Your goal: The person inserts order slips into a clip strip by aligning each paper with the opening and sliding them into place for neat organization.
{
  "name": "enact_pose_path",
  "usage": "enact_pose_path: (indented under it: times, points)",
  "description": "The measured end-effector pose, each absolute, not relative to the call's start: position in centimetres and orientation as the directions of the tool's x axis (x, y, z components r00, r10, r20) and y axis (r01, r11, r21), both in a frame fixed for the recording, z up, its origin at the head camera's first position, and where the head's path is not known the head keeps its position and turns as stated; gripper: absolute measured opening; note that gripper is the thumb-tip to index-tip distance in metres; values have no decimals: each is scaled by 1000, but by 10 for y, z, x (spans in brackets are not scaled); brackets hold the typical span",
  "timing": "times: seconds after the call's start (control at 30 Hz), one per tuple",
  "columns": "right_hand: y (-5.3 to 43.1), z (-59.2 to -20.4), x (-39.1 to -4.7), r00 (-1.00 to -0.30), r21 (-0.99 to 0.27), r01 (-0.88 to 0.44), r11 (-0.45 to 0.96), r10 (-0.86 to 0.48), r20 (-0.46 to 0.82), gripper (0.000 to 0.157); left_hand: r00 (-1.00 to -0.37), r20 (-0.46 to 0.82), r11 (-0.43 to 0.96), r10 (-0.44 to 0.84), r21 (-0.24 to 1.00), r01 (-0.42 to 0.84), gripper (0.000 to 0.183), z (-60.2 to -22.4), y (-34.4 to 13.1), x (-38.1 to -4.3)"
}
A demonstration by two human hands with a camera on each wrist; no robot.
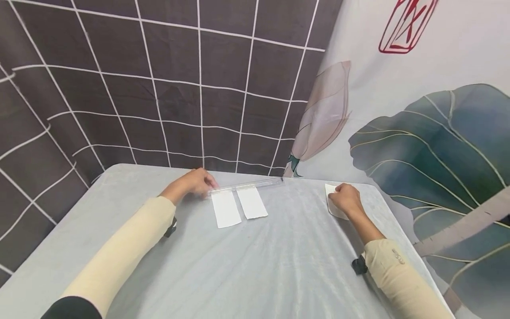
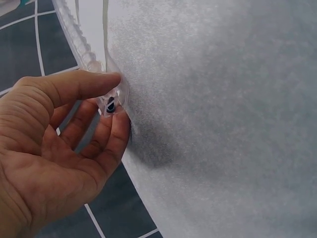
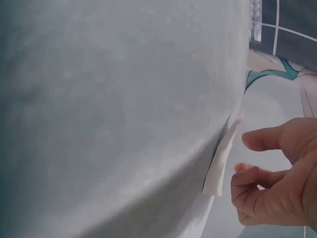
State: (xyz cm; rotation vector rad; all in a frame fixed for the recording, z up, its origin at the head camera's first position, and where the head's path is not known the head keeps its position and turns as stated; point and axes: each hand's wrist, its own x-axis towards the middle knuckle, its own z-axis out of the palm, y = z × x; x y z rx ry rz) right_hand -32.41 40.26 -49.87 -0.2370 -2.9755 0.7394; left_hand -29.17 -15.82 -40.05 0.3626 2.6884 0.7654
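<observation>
My left hand (image 1: 197, 181) pinches one end of a clear plastic strip (image 1: 260, 183) between thumb and fingers. In the left wrist view the strip (image 2: 81, 49) has a ridged edge, and a small dark peg (image 2: 110, 104) shows at its tip. Two white paper pieces, a left one (image 1: 226, 209) and a right one (image 1: 252, 204), lie side by side with their top ends at the strip. Over at the right, my right hand (image 1: 345, 199) is at another white paper piece (image 1: 332, 207). The right wrist view shows thumb and curled fingers apart, just beside this paper (image 3: 221, 163).
A pale grey cloth (image 1: 255, 270) covers the table. Behind stands a dark hanging with white grid lines (image 1: 171, 102); to the right hangs a white curtain with a large leaf print (image 1: 438, 133). The table's right edge runs close by the right arm.
</observation>
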Motion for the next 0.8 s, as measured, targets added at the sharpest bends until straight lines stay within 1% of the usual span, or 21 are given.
enact_pose_path:
  times: [0.1,0.2,0.3,0.37,0.43,0.57,0.67,0.8]
  points:
    - [414,-513,-333,-986,-446,141,884,167,21,64,-914,-242,829,324,538,152,55,-402,-160,-293]
    - [410,-507,-325,-979,-433,179,884,205,12,62,-911,-249,829,329,538,153,54,-402,-160,-296]
    - [393,-483,-302,-964,-427,245,870,267,-8,51,-909,-250,825,333,544,153,54,-402,-157,-298]
    - [377,-462,-284,-955,-428,288,857,291,-61,47,-909,-251,825,333,545,151,55,-401,-157,-297]
    - [362,-443,-268,-948,-428,318,846,300,-110,48,-910,-251,825,331,545,150,54,-401,-156,-297]
    - [345,-423,-247,-937,-414,348,841,299,-181,56,-906,-261,826,332,545,145,53,-401,-156,-295]
    - [348,-424,-250,-937,-408,346,845,288,-200,63,-906,-268,829,328,541,140,53,-402,-157,-295]
    - [379,-454,-276,-968,-421,251,872,224,-114,69,-911,-256,832,323,536,145,54,-402,-156,-297]
